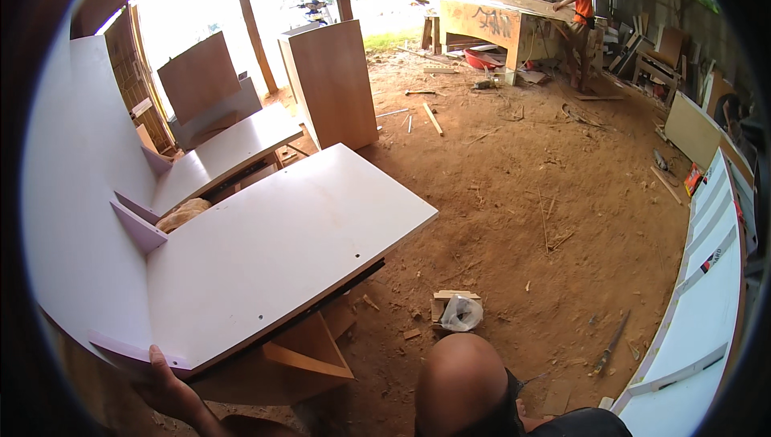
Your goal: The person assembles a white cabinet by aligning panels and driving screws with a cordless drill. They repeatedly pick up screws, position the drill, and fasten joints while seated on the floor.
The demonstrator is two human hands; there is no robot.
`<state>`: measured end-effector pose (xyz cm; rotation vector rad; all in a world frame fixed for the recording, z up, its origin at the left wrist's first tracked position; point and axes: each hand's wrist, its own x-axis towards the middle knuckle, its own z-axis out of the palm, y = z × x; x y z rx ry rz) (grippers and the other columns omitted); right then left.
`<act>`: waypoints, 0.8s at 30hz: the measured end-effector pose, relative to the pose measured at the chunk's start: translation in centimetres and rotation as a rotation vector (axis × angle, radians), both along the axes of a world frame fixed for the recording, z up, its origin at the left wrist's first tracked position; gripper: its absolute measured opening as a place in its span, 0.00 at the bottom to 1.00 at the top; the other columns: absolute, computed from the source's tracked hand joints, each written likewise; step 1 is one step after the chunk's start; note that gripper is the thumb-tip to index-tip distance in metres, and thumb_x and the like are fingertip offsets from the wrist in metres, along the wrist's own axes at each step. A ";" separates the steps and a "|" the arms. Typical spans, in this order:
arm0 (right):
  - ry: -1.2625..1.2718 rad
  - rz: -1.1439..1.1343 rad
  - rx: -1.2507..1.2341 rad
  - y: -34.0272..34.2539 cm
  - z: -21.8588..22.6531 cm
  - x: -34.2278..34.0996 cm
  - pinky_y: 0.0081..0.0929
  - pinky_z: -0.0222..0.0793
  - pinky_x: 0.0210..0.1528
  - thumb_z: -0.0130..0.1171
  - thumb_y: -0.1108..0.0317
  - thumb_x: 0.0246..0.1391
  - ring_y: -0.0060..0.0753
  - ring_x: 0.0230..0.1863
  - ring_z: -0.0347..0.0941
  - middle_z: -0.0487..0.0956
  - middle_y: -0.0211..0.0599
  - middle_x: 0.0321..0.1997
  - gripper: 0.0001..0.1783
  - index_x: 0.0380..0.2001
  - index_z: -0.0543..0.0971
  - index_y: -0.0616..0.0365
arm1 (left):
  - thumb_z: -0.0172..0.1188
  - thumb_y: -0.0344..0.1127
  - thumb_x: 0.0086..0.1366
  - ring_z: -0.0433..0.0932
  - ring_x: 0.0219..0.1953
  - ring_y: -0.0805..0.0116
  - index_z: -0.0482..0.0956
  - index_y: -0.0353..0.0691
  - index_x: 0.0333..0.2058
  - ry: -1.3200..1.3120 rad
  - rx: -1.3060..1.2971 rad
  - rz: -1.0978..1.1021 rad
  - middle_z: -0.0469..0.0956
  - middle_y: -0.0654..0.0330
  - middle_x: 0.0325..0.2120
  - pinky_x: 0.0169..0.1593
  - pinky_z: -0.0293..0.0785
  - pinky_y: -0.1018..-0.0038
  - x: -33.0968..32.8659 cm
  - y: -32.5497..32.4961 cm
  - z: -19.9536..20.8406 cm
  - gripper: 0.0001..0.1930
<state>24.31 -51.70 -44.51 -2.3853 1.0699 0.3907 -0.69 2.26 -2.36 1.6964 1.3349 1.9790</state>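
Gripping the near lower corner of the white shelf panel (273,244), the left hand (165,389) has its thumb over the edge. Right hand is out of view. Right of the panel lies open dirt floor (514,188); another person's head (462,385) crowds its near end, hiding the ground behind.
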 end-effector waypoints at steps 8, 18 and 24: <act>-0.021 0.105 0.058 0.8 0.4 0.1 0.40 0.76 0.58 0.65 0.63 0.57 0.46 0.59 0.78 0.81 0.50 0.56 0.29 0.59 0.71 0.65 | 0.69 0.47 0.65 0.82 0.50 0.50 0.77 0.23 0.51 0.049 0.082 0.026 0.81 0.43 0.50 0.54 0.78 0.59 0.3 -0.1 0.2 0.29; -0.097 0.150 0.112 0.9 1.4 -0.5 0.40 0.75 0.57 0.71 0.61 0.53 0.45 0.57 0.79 0.82 0.48 0.54 0.31 0.56 0.72 0.64 | 0.69 0.51 0.63 0.80 0.55 0.47 0.73 0.25 0.58 0.019 0.070 0.011 0.78 0.41 0.55 0.58 0.76 0.58 0.8 -0.4 0.3 0.36; -0.276 0.177 0.201 0.6 4.2 -1.2 0.40 0.75 0.57 0.74 0.59 0.51 0.44 0.55 0.80 0.83 0.47 0.52 0.32 0.54 0.73 0.63 | 0.69 0.51 0.63 0.79 0.57 0.46 0.71 0.28 0.62 0.053 0.042 0.053 0.77 0.42 0.57 0.61 0.75 0.57 0.9 -0.8 0.3 0.38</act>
